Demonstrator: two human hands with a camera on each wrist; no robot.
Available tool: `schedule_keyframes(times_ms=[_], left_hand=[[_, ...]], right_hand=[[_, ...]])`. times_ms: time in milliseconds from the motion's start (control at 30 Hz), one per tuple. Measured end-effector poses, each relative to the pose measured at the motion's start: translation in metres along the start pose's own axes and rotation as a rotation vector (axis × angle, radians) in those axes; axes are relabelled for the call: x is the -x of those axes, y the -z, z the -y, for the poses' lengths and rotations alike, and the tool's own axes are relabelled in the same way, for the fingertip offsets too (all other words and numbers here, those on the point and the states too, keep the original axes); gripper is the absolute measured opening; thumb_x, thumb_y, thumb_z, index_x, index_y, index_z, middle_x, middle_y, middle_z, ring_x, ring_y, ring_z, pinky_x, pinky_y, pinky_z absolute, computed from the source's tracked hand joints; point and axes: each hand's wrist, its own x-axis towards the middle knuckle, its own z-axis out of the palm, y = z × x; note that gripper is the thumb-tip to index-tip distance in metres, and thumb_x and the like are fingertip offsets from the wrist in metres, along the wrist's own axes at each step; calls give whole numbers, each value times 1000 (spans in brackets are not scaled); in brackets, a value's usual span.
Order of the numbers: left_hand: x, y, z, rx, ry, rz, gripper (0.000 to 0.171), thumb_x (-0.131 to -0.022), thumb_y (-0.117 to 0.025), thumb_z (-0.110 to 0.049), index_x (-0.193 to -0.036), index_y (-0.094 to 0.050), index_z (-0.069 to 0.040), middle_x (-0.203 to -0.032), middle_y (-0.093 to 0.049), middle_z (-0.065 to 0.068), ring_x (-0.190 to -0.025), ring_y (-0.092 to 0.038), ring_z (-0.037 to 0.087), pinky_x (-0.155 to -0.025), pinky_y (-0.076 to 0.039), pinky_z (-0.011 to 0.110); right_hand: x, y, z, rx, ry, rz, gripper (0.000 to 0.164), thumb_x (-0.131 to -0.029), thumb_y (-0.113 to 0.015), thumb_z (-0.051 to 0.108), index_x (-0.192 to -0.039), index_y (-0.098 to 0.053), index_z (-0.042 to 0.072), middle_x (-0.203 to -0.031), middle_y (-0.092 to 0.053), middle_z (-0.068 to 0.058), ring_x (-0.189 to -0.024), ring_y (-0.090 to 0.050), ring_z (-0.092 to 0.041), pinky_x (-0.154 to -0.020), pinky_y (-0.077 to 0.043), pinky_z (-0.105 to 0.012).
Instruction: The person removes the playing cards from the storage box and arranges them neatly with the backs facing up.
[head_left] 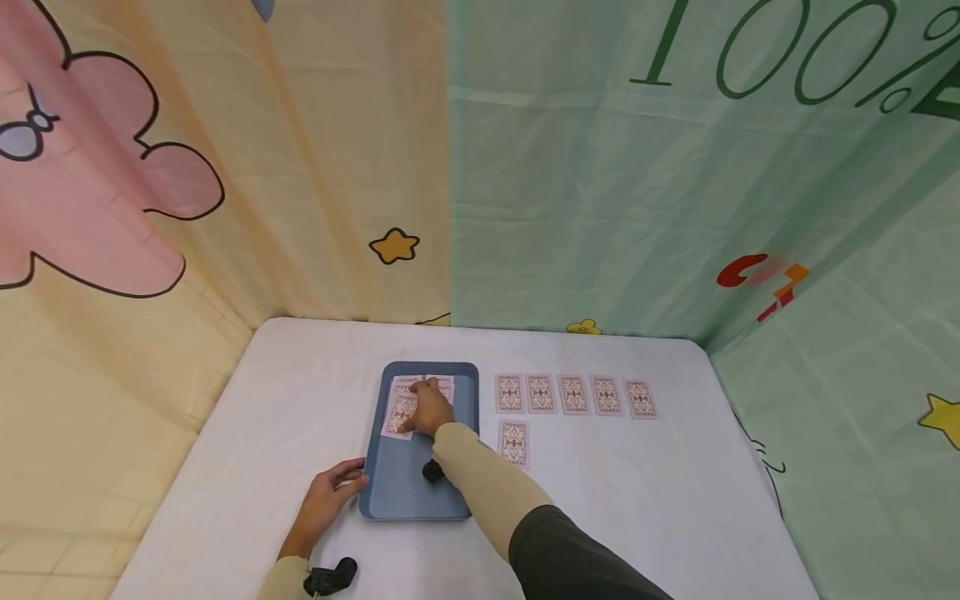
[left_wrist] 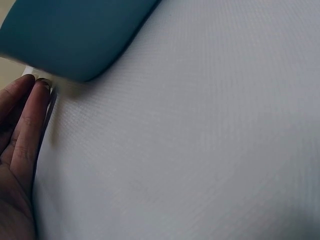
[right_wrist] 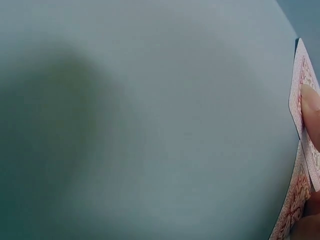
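Observation:
A blue-grey tray (head_left: 420, 500) lies on the white table, with patterned red-and-white playing cards (head_left: 393, 423) face down in its far part. Over these cards reaches my right hand (head_left: 432, 408), its thumb and fingers bent around one card. In the right wrist view the thumb (right_wrist: 311, 112) lies on the back of a card (right_wrist: 298, 85), and fingertips show by a second card (right_wrist: 292, 200). My left hand (head_left: 326, 498) is at the tray's left side, fingertips against the edge. In the left wrist view its straight fingers (left_wrist: 30, 125) meet the tray's corner (left_wrist: 80, 55).
Right of the tray, several face-down cards (head_left: 574, 395) form a row, and one more card (head_left: 513, 442) lies below the row's left end. Printed curtains (head_left: 570, 208) hang behind and beside the white table (head_left: 637, 500). A black wrist device (head_left: 330, 577) sits at my left wrist.

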Motion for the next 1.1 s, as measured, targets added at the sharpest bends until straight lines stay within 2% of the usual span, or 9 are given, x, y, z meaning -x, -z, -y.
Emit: schedule_keyframes(times_ms=[133,300,500,633,867,1100], left_hand=[[0,0,-1,-6,-6,0,46,-89,-70,-20,-128,-58,2,-114,-65,14,-105,-61,22,-80,-49,21],[0,0,1,-6,-8,-1,46,-89,-70,-20,-128,-58,3,-114,-65,14,-105,-60,22,-80,-49,21],[-1,-1,2,-9,-10,-3,47,-89,-70,-20,-128,-58,2,-114,-65,14,-104,-61,22,-81,-48,22],[-2,-1,3,-24,-13,-9,47,-89,-70,-20,-128,-58,2,-115,-65,14,-106,-61,23,-82,-48,23],[-2,-1,3,-40,-4,-9,48,-88,-70,-23,-128,-59,2,-114,-66,14,-105,-61,23,-83,-48,24],[-2,0,1,-40,4,-6,49,-88,-70,-22,-129,-58,2,-114,-65,14,-106,-61,24,-85,-49,27]], right_hand=[[2,2,0,-5,11,-2,70,-64,-91,20,-125,-59,11,-128,-45,-10,-97,-59,-24,-91,-48,-37],[2,3,0,-13,40,-7,68,-63,-91,18,-121,-56,14,-118,-49,-7,-90,-58,-22,-85,-49,-37],[2,1,-1,-35,57,-11,66,-67,-89,14,-123,-55,18,-122,-61,-3,-107,-56,-19,-95,-45,-38],[4,4,1,-93,67,-19,56,-74,-84,15,-124,-58,19,-125,-62,-3,-111,-57,-20,-97,-45,-40],[7,13,3,-208,107,-27,30,-88,-72,14,-116,-66,16,-96,-63,0,-86,-54,-14,-78,-47,-31],[8,21,-3,-317,191,-55,23,-90,-68,8,-112,-70,10,-99,-66,-2,-82,-54,-11,-74,-47,-26]])
